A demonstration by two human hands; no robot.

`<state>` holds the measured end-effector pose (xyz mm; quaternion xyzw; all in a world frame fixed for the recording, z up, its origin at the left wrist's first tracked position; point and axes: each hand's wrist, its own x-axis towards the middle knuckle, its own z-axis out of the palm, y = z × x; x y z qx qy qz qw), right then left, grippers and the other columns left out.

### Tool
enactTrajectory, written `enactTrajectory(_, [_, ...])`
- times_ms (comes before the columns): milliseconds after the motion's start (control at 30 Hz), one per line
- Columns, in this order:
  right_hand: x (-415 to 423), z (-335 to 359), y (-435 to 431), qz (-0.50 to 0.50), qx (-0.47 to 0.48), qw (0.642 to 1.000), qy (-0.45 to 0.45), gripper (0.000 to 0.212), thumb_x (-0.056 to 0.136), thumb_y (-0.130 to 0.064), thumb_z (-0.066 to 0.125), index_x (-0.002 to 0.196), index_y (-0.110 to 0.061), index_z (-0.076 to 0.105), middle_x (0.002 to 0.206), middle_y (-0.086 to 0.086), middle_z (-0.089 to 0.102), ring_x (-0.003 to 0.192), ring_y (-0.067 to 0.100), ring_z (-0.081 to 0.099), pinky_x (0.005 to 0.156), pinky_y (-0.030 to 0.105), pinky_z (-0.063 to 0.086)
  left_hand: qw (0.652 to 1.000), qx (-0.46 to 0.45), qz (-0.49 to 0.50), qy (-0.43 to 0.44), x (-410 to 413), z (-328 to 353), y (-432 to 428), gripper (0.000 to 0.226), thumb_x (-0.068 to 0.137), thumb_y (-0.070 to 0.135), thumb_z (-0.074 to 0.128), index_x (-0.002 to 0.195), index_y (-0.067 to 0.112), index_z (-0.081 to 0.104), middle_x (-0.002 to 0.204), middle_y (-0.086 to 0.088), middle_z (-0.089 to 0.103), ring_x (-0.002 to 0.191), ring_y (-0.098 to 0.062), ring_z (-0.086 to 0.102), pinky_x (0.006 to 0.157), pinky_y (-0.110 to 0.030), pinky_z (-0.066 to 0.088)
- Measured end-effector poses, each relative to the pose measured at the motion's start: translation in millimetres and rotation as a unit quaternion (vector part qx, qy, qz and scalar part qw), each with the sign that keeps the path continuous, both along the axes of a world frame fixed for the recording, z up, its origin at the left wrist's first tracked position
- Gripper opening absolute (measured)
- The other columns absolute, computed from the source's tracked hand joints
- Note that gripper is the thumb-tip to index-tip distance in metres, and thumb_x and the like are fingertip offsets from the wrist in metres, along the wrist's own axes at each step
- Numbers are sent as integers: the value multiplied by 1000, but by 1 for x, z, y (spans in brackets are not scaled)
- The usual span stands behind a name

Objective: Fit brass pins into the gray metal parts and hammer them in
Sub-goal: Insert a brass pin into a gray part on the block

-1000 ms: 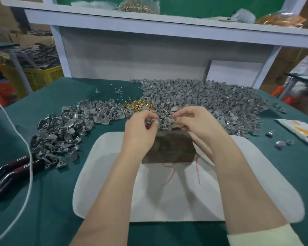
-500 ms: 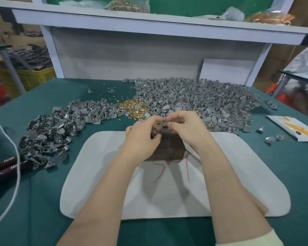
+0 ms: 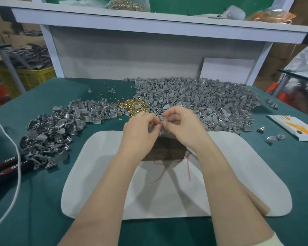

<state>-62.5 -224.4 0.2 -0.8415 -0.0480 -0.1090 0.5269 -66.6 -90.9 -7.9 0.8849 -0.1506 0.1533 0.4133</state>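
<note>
Both bare forearms reach forward from the bottom edge and converge at the centre. The left forearm (image 3: pixel 103 192) angles up to the right and the right forearm (image 3: pixel 229 183) angles up to the left, a pale sleeve (image 3: pixel 272 243) showing at its lower end. The left grip (image 3: pixel 140 129) faces back-up, knuckles raised, fingers curled inward. The right grip (image 3: pixel 182 126) mirrors it, wrist slightly bent, fingers arched and curled towards the left one. The fingertips of both nearly touch, and together they pinch a small gray part (image 3: pixel 156 128) between them. How each thumb lies is hidden behind the curled fingers.
</note>
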Motion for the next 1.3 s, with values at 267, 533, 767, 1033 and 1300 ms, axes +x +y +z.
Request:
enactTrajectory(267, [-1, 1, 3, -10, 20, 999, 23, 13, 88, -10, 64, 76, -17, 65, 76, 7, 69, 71, 19, 64, 81, 52, 54, 999, -27, 18, -9, 0, 2, 0, 15, 87, 19, 63, 76, 27, 56, 91, 6, 59, 89, -17, 53, 90, -43, 44])
enactTrajectory(533, [-2, -2, -2, -37, -191, 981, -25, 13, 86, -15, 62, 77, -23, 62, 74, -11, 61, 72, 6, 56, 64, 13, 40, 993, 55, 26, 103, 6, -6, 9, 12, 85, 26, 67, 95, 30, 66, 107, 4, 60, 109, -23, 56, 96, -43, 44])
enactTrajectory(767, [-1, -4, 1, -22, -268, 963, -15, 6, 86, -21, 62, 83, -24, 66, 80, -7, 62, 73, 9, 52, 66, 22, 38, 993, 74, 23, 94, 5, -4, 8, 14, 86, 21, 64, 82, 32, 58, 93, 7, 50, 108, -25, 54, 93, -43, 45])
enactTrajectory(1033, [-1, -5, 4, -13, -290, 957, -32, 7, 87, -19, 61, 83, -22, 65, 86, -2, 59, 78, 13, 51, 69, 25, 38, 991, 81, 33, 98, 5, -4, 8, 12, 86, 23, 63, 80, 33, 60, 102, 6, 59, 110, -25, 54, 95, -43, 44])
enactTrajectory(1300, [-1, -5, 6, -19, -318, 947, -33, 7, 88, -18, 57, 89, -19, 64, 88, -1, 54, 84, 17, 49, 74, 28, 39, 991, 75, 35, 104, 5, -4, 6, 10, 86, 23, 64, 80, 30, 61, 105, 2, 61, 110, -26, 53, 95, -43, 44])
